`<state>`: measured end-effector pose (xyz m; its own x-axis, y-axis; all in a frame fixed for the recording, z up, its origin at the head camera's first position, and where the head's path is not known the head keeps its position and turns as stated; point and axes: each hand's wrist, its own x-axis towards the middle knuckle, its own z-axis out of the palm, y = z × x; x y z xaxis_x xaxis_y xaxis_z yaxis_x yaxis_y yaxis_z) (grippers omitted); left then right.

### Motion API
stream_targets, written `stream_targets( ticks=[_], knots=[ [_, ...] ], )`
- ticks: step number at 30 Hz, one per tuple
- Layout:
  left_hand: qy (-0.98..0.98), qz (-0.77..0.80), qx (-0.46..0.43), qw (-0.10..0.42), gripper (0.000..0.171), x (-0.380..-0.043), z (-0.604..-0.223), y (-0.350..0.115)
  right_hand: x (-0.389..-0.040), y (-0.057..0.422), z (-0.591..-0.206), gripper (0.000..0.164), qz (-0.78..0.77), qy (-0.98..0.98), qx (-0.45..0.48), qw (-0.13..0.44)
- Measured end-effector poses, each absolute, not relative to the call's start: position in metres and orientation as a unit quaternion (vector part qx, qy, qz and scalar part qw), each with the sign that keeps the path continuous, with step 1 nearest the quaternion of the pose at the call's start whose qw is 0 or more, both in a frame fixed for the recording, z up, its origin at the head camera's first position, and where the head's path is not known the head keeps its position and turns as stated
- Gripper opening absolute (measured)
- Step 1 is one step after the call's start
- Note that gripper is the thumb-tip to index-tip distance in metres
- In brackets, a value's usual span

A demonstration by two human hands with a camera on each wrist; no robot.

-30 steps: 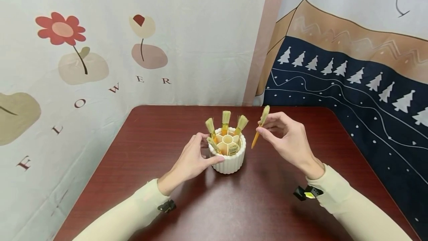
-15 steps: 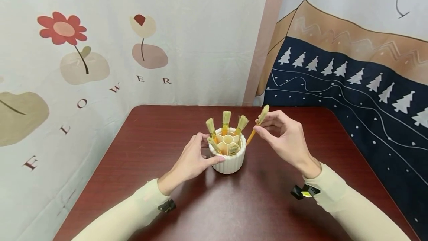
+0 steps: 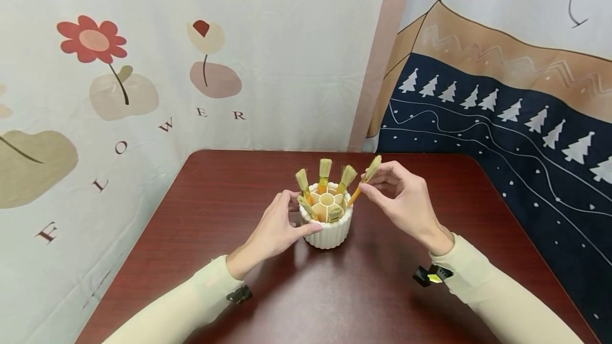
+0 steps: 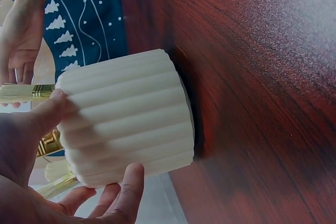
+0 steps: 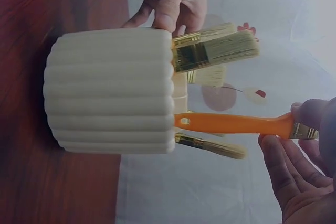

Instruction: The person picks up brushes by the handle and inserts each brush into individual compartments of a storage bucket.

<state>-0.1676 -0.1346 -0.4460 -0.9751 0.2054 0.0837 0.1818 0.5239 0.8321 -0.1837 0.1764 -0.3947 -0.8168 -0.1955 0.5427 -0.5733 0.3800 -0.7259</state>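
Observation:
A white ribbed brush holder point(image 3: 330, 237) with an inner divider of several compartments stands upright on the table. My left hand point(image 3: 271, 230) grips its left side, thumb on the near rim and fingers round the wall. Several paintbrushes point(image 3: 325, 169) stand in it, bristles up. With thumb and fingers, my right hand point(image 3: 404, 200) pinches another paintbrush point(image 5: 236, 124) near its metal collar. This brush tilts, bristles up and to the right, and its orange handle's end is at the holder's right rim. In the right wrist view, whether the tip has entered a compartment is hard to tell.
The dark red wooden table point(image 3: 215, 185) spreads round the holder. Behind it hangs a pale curtain point(image 3: 296, 68) with printed flowers, and at the right a dark blue cloth point(image 3: 478, 121) with white trees.
My right hand has moved left and slightly down, bringing the paintbrush from beside the holder to its right rim, with more tilt. The left hand and holder have stayed put.

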Motion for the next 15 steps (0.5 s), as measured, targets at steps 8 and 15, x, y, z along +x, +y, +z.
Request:
stream_targets(
  ticks=[8, 15],
  knots=[
    [0.874, 0.472, 0.114, 0.007, 0.082, -0.168, -0.447, -0.135, -0.185, 0.175, -0.403, 0.039, 0.503, -0.809, 0.244, 0.181],
    [0.871, 0.478, 0.11, 0.014, 0.083, -0.168, -0.446, -0.134, -0.186, 0.175, -0.409, 0.037, 0.497, -0.813, 0.247, 0.178]
  ],
)
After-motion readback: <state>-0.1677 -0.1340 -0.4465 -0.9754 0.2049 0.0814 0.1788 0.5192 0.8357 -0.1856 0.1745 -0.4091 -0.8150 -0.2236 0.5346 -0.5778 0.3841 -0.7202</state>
